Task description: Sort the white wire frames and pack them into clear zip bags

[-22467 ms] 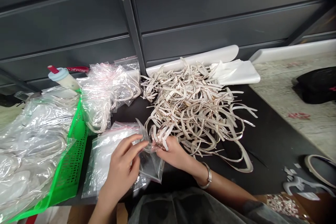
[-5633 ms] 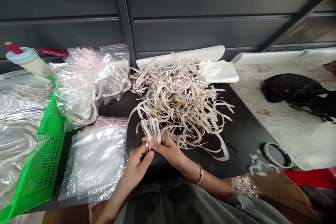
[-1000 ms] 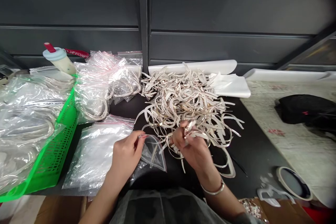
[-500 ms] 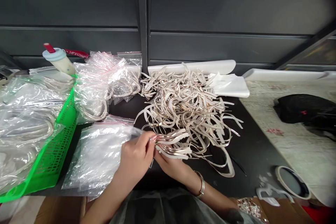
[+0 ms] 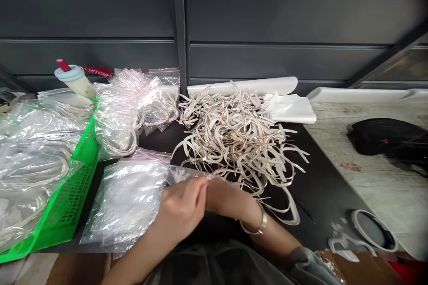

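My left hand [image 5: 183,202] is closed in front of my body, thumb and fingers pressed together. Whatever it grips is hidden. Against it lies my right hand [image 5: 222,196], blurred, the wrist bent and wearing a metal bangle [image 5: 259,225]; its fingers are mostly out of sight. The bundle of silvery strips seen earlier in my hands cannot be made out now. Just beyond my hands spreads a tangled heap of thin, curved white and silvery strips [image 5: 234,133]. Flat clear plastic bags [image 5: 133,196] lie beside my left hand, with a film edge reaching behind it.
A green basket [image 5: 72,207] full of bagged strips stands at the left. More filled bags [image 5: 117,120] and a lidded cup [image 5: 75,80] are behind. White rolled sheet [image 5: 244,87] lies along the back. At right are a tape roll [image 5: 374,230] and a black bag [image 5: 389,136].
My right hand has swung up and leftward against my left hand. The bundle of strips that pointed right from my hands is no longer visible. The heap stays put.
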A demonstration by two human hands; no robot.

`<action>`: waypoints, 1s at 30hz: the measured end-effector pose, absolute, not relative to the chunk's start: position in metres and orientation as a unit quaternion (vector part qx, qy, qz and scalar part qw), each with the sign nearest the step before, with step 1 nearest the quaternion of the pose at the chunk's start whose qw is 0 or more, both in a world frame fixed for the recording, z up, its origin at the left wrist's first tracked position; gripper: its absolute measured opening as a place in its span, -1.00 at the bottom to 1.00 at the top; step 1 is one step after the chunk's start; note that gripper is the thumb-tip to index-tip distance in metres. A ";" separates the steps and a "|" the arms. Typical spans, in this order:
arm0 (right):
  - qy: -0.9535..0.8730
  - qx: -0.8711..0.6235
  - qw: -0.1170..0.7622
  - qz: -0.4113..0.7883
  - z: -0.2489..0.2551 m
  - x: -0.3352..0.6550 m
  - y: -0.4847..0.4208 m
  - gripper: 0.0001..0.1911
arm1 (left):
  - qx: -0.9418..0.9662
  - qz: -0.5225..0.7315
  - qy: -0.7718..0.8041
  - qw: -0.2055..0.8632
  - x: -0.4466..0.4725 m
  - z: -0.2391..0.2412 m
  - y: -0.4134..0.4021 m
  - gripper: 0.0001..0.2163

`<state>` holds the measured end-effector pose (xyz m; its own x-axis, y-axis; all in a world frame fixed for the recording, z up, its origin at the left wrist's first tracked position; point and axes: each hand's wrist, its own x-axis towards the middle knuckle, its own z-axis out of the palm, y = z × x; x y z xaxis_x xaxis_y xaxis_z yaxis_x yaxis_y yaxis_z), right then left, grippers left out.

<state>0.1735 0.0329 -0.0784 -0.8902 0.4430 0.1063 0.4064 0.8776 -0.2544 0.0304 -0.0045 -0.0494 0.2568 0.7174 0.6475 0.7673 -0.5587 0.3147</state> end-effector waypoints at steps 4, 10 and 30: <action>-0.949 -0.198 0.185 0.162 -0.022 0.181 0.037 -0.85 | -0.674 -0.428 -0.601 0.053 -0.001 -0.043 0.002 -0.95; -0.868 -0.302 0.352 0.178 -0.037 0.173 0.052 -0.88 | -0.483 -0.567 -0.655 -0.125 -0.027 -0.040 -0.003 -0.91; -0.800 -0.116 0.453 0.377 -0.060 0.136 0.051 -0.62 | -0.636 -0.484 -0.529 -0.284 -0.110 -0.086 -0.021 -0.79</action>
<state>0.1359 0.0505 -0.0602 -0.5623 0.5269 0.6373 -0.1559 0.6894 -0.7074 -0.1104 -0.0214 -0.0860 -0.0287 0.9488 0.3146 0.3983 -0.2778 0.8742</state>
